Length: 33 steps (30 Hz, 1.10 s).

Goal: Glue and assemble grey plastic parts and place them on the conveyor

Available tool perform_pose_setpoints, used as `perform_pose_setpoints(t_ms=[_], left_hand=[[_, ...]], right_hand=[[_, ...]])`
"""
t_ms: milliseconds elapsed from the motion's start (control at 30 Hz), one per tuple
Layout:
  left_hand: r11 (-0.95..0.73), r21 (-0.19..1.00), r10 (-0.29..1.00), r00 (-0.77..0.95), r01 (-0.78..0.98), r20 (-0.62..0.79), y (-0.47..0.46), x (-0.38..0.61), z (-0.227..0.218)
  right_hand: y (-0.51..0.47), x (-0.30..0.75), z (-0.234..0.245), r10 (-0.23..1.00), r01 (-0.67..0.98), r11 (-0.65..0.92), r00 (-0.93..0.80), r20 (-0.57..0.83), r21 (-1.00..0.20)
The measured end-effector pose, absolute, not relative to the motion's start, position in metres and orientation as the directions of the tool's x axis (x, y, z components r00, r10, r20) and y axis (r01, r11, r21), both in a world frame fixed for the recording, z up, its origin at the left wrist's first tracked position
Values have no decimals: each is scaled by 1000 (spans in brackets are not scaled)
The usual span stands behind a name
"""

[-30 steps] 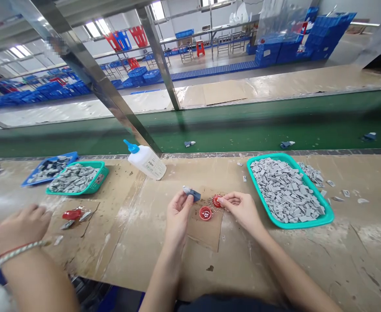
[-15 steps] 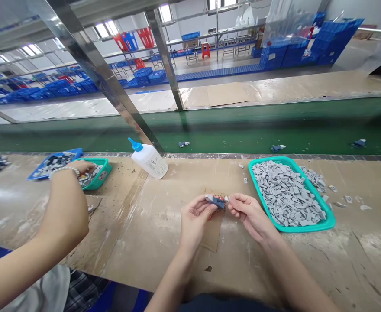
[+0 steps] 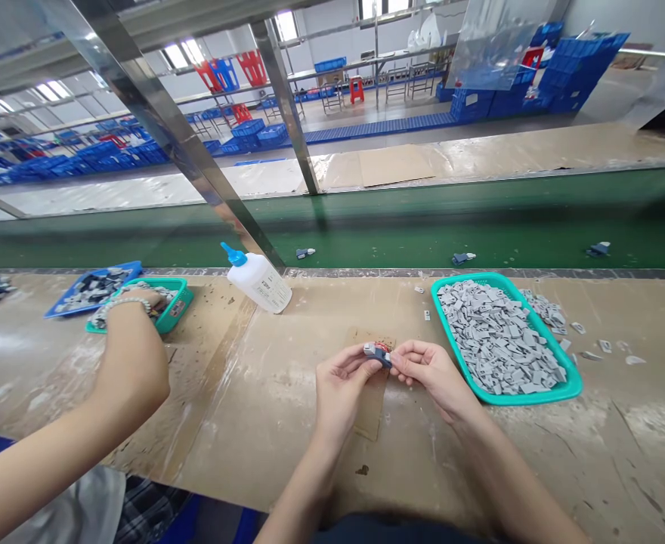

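left hand point(image 3: 341, 387): fingers pinched tight on a small blue part point(image 3: 378, 356)
right hand point(image 3: 428, 374): fingers pinching it too
spot: just left of the teal tray point(image 3: 528, 397)

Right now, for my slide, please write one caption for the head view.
Left hand and right hand hold a small blue part over cardboard, beside a teal tray of grey pieces.

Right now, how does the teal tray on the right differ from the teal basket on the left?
The tray looks larger than the basket. A co-worker's hand covers part of the basket, while nothing covers the tray. The basket shows a side label; the tray shows none. Both are teal and hold grey pieces.
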<state>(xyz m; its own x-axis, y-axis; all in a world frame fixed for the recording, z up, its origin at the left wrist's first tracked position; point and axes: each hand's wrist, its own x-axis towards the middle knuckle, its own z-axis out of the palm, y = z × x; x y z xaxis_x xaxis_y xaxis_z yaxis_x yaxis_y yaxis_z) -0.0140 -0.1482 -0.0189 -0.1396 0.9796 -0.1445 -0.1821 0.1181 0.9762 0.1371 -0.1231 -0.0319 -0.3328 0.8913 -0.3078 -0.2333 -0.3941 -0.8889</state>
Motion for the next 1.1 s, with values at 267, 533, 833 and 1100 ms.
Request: perform_pose_setpoints(t_ms=[267, 533, 833, 1100], left_hand=[[131, 985, 990, -41, -113, -136, -151, -17, -19], [139, 987, 990, 47, -78, -136, -128, -17, -17], [-183, 828, 978, 10, 530, 210, -44, -46, -31], [-335, 471, 940, 261, 816, 218, 74, -16, -51]], right_hand=[[-125, 137, -33, 848, -172, -409, -434, -304, -896], [-114, 156, -15, 980, 112, -113, -154, -129, -987], [-94, 225, -41, 946, 877, -252, 313, 88, -409], [-96, 210, -44, 962, 932, -185, 236, 135, -313]])
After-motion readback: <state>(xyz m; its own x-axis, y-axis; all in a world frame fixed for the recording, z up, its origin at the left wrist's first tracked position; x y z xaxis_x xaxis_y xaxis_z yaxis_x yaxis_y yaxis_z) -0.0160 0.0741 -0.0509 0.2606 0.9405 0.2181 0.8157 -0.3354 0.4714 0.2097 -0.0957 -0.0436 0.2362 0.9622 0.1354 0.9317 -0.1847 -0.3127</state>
